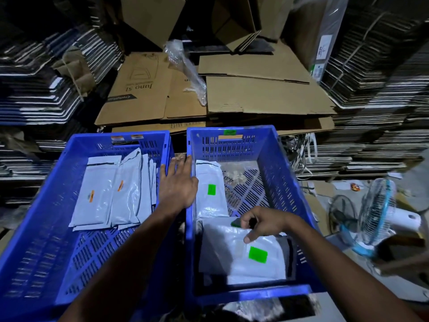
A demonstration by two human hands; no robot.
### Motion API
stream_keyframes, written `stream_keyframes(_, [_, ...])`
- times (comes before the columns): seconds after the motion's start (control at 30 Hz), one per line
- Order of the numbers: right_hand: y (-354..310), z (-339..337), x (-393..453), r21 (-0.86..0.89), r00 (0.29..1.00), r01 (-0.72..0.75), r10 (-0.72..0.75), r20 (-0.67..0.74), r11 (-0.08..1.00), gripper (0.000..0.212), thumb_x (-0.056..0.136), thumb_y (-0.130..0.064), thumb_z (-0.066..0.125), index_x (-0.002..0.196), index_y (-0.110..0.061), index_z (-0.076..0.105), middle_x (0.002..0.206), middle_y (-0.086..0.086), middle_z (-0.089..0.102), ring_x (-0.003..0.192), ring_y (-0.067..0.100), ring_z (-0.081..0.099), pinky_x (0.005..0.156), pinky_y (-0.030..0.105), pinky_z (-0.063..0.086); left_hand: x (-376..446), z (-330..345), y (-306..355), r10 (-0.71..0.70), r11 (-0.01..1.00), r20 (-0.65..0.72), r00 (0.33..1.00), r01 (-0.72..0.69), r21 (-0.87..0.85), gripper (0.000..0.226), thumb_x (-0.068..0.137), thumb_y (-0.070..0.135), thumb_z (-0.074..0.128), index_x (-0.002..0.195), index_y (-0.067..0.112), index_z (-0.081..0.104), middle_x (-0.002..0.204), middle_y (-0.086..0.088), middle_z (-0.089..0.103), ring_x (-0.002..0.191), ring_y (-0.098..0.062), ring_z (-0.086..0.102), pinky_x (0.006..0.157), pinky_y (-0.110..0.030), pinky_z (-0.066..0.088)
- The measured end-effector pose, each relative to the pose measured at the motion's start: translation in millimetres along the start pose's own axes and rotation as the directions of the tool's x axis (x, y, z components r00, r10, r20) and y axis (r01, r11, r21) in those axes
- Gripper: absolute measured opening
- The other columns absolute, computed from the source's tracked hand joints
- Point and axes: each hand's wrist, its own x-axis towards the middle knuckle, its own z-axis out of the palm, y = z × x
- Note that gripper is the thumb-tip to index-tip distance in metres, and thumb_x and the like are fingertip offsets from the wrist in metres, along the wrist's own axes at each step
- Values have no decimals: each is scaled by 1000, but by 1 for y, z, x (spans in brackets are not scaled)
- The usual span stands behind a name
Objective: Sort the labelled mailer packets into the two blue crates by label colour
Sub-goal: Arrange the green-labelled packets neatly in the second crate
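Left crate [34,228]: orange-labelled packets [109,196] stacked toward its far wall, with left hand [177,184] spread flat across the two adjoining rims. Right crate [290,182]: right hand [260,225] loosely curled, fingertips on green-labelled packet [241,254] at the near wall. Likely risks: slick mailer sliding askew; crates shifting apart.

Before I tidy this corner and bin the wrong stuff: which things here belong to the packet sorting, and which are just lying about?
Job: left crate holding orange-label packets; right crate holding green-label packets; left hand resting on the crate rims; right hand on a packet.

Lying about: flattened cardboard, plastic wrap, fan.
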Motion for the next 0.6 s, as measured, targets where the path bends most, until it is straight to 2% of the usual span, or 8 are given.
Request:
stream_keyframes(0.07, [1, -8, -4, 155, 992, 64, -46, -116, 986, 19, 88, -12, 75, 80, -20, 59, 71, -13, 50, 67, 6, 44, 61, 22, 36, 0, 1, 0, 0, 1000, -11, 1000, 0, -10, 66, 101, 40, 30, 159, 23, 2, 167, 2, 6, 153, -22, 2, 123, -50, 1])
stream_keyframes(0.1, [2, -13, -4, 242, 977, 91, -40, -208, 966, 11, 91, -12, 71, 87, -14, 61, 78, -6, 54, 72, 11, 48, 63, 25, 39, 0, 1, 0, 0, 1000, -14, 1000, 0, -15, 66, 101, 40, 31, 159, 23, 2, 167, 2, 6, 153, -22, 2, 123, -50, 1])
stream_keyframes(0.17, [11, -26, 8, 384, 902, 119, 61, -426, 916, 7, 95, -11, 66, 99, -10, 60, 90, 5, 62, 81, 17, 58, 71, 30, 46, 1, 1, 0, 3, 1000, -17, 1000, -4, -26, 66, 101, 40, 31, 158, 24, 2, 167, 2, 6, 153, -21, 1, 123, -50, 1])
stream_keyframes(0.2, [16, -33, 17, 419, 835, 123, 134, -534, 900, 8, 95, -10, 65, 98, -14, 59, 94, 8, 65, 82, 20, 61, 72, 32, 48, 1, 2, 0, 7, 999, -18, 1000, -8, -32, 66, 101, 40, 31, 158, 24, 2, 167, 2, 6, 153, -22, 2, 123, -51, 1])
stream_keyframes(0.27, [24, -47, 38, 416, 651, 82, 267, -710, 906, 17, 92, -7, 65, 96, -21, 57, 98, 9, 65, 83, 21, 60, 72, 32, 46, 0, 2, -1, 20, 999, -37, 999, -21, -40, 66, 101, 39, 33, 158, 23, 6, 166, 1, 10, 153, -23, 4, 123, -51, 3])
stream_keyframes(0.33, [25, -58, 59, 414, 518, -49, 377, -768, 909, 21, 89, -6, 64, 104, -19, 57, 101, 6, 65, 88, 23, 61, 72, 29, 45, -1, 1, -1, 28, 998, -59, 998, -31, -47, 65, 100, 38, 35, 158, 22, 10, 165, 0, 14, 152, -24, 8, 123, -51, 5])
stream_keyframes(0.43, [25, -61, 89, 472, 480, -158, 485, -731, 867, 25, 89, -3, 60, 111, -13, 57, 102, 7, 63, 89, 22, 58, 68, 23, 39, -1, 0, -1, 24, 998, -63, 998, -27, -59, 65, 101, 38, 35, 158, 22, 9, 166, 1, 13, 152, -24, 7, 123, -50, 5])
stream_keyframes(0.6, [41, -50, 131, 384, 492, -288, 479, -727, 877, 31, 88, -6, 60, 117, -12, 54, 106, 16, 68, 94, 33, 65, 77, 35, 51, 0, 3, -1, 34, 997, -80, 996, -39, -64, 66, 98, 39, 34, 158, 21, 12, 166, -2, 15, 152, -25, 10, 123, -51, 7])
